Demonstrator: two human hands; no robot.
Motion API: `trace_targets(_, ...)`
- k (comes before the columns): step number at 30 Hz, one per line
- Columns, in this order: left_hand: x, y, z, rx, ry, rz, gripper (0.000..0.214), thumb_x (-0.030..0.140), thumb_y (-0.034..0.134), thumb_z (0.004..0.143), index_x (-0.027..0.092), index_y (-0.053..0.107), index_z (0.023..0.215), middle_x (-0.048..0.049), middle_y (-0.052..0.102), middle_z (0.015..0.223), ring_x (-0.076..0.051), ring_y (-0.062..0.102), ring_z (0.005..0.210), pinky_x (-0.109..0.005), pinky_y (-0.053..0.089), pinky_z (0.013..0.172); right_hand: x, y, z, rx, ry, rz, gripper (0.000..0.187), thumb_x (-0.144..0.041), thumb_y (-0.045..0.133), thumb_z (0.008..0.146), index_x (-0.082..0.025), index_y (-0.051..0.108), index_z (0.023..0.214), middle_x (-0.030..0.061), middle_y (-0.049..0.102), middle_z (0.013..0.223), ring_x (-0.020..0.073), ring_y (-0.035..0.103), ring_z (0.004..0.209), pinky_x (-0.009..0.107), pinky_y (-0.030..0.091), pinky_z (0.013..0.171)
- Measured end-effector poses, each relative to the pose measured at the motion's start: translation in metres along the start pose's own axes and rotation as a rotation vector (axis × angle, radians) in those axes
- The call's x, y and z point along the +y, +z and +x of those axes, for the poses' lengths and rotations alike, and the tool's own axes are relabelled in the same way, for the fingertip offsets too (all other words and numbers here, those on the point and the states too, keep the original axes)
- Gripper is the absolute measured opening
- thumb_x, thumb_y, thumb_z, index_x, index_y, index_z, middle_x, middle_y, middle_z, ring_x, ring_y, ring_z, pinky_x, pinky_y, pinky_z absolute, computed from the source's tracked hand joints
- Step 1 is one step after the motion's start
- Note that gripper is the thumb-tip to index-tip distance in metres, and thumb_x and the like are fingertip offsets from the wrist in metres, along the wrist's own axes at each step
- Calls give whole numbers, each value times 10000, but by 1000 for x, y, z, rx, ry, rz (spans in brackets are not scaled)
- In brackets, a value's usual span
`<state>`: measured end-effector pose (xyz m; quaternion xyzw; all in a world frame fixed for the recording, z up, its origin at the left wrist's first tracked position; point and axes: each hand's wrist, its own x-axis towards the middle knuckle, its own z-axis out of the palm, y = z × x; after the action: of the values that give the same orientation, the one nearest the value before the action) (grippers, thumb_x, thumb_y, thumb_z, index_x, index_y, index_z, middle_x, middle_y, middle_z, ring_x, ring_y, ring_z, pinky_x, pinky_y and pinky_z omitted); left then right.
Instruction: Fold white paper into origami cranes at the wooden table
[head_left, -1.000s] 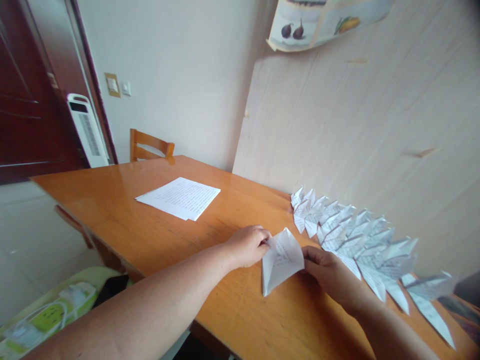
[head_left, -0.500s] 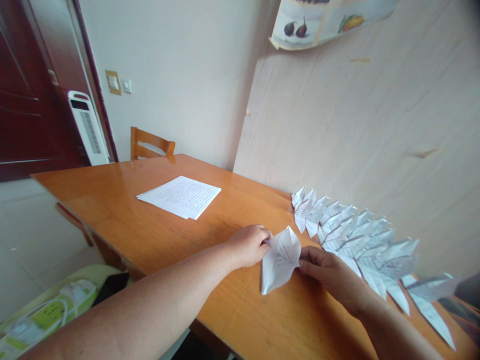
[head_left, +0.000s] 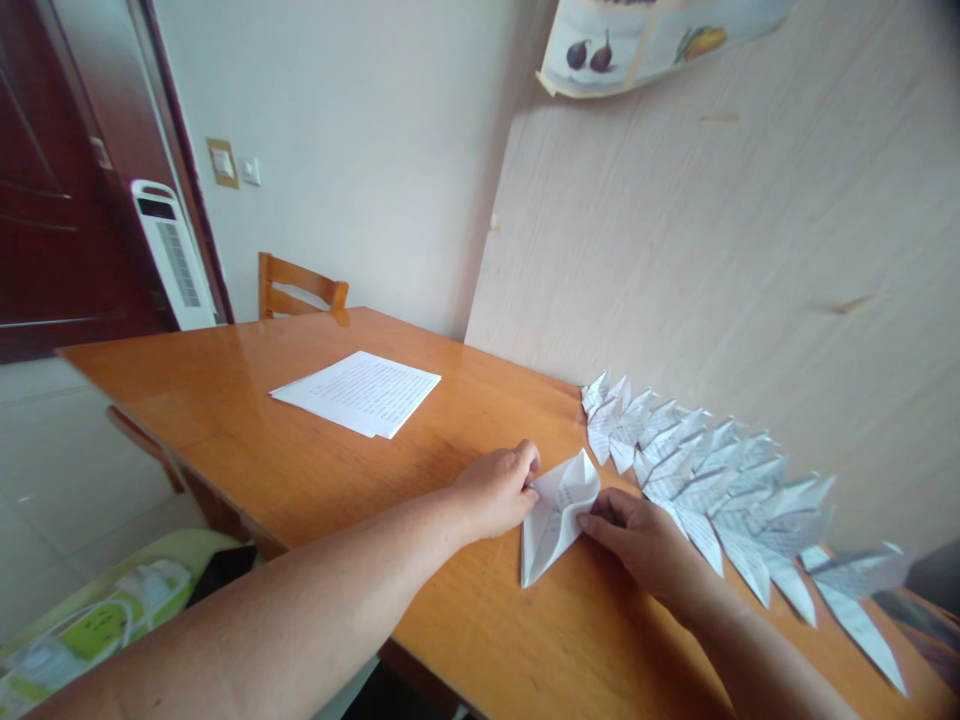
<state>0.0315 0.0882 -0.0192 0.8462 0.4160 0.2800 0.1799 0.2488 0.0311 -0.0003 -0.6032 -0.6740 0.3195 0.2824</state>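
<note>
A partly folded sheet of white paper [head_left: 553, 515] with writing on it lies on the wooden table [head_left: 465, 600] between my hands. My left hand [head_left: 501, 490] pinches its left edge, fingers closed. At the right edge, my right hand [head_left: 630, 535] grips the upper layer between thumb and fingers and bends it inward, so a curved fold stands up along the middle. The sheet's lower end narrows to a point toward me. To the right of my right hand stand several rows of folded paper pieces [head_left: 697, 460], pointed and printed with writing.
A stack of written sheets [head_left: 360, 392] lies farther back on the table. Behind the table are a wooden chair [head_left: 300, 287] and a plywood panel [head_left: 675, 230]. At lower left, a greenish seat [head_left: 172, 550] holds a power strip [head_left: 97, 625] and a dark object.
My right hand has moved slightly left, drawing the paper's right flap inward. The fold now curls up along the middle. My left hand stays at the left edge.
</note>
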Motion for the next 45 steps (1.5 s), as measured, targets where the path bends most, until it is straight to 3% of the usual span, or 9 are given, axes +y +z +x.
trace_targets(5, 0, -1, -1, 8, 48, 33, 111, 159, 574, 832, 221, 517, 903, -13, 627, 850, -188, 603, 792, -280, 419, 658, 9, 5, 5, 69, -22, -158, 172, -377, 600, 824, -219, 614, 758, -17, 595, 659, 167, 527, 621, 273, 335, 558)
trace_targets(12, 4, -2, -1, 8, 132, 67, 46, 213, 551, 903, 215, 589, 930, -30, 626, 949, -203, 605, 932, -309, 446, 815, 7, 10, 5, 128, -49, -384, 105, -320, 576, 822, -225, 562, 780, -18, 606, 654, 171, 562, 612, 275, 345, 563)
trace_targets(15, 6, -3, -2, 1, 136, 77, 153, 355, 577, 924, 209, 607, 959, -44, 626, 970, -216, 607, 936, -321, 456, 807, 5, 12, 6, 134, -38, -423, 112, -319, 575, 825, -227, 536, 774, -29, 586, 630, 162, 550, 586, 275, 337, 558)
trace_targets(18, 8, -5, -3, -33, 126, 107, 365, 508, 687, 830, 206, 612, 1021, -56, 627, 1013, -238, 612, 937, -335, 468, 781, 4, 12, 7, 136, -32, -442, 124, -322, 575, 827, -226, 530, 763, -26, 586, 627, 163, 551, 587, 274, 334, 553)
trace_targets(22, 8, -6, -2, -52, 126, 128, 500, 565, 760, 739, 202, 610, 1048, -63, 625, 1035, -257, 613, 962, -351, 475, 796, 3, 10, 8, 136, -23, -419, 124, -330, 583, 827, -222, 559, 771, -15, 611, 644, 172, 565, 604, 275, 341, 550)
trace_targets(33, 8, -9, -2, -111, 160, 96, 486, 501, 802, 716, 214, 621, 1064, -63, 636, 1082, -267, 591, 1013, -359, 463, 842, 8, 4, 8, 237, 38, -325, 269, -488, 576, 841, -220, 599, 858, -11, 594, 614, 192, 570, 589, 280, 352, 532)
trace_targets(41, 7, -12, -4, -140, 183, 79, 469, 500, 801, 722, 221, 645, 1065, -63, 640, 1076, -273, 572, 1034, -363, 453, 859, 10, -1, 9, 277, 78, -269, 270, -488, 552, 856, -220, 591, 862, -7, 596, 633, 187, 562, 581, 289, 365, 525)
trace_targets(43, 7, -13, -4, -139, 198, 67, 466, 488, 805, 723, 227, 650, 1077, -57, 650, 1069, -267, 572, 1019, -359, 448, 860, 13, 0, 9, 301, 46, -175, 256, -453, 536, 865, -213, 590, 935, 16, 644, 715, 196, 598, 630, 295, 417, 555)
trace_targets(45, 7, -15, -5, -150, 220, 52, 439, 468, 804, 731, 240, 661, 1079, -46, 665, 1065, -258, 574, 999, -357, 441, 864, 16, -1, 9, 379, -5, -103, 300, -385, 544, 850, -200, 576, 1084, 71, 692, 939, 224, 659, 805, 318, 489, 659)
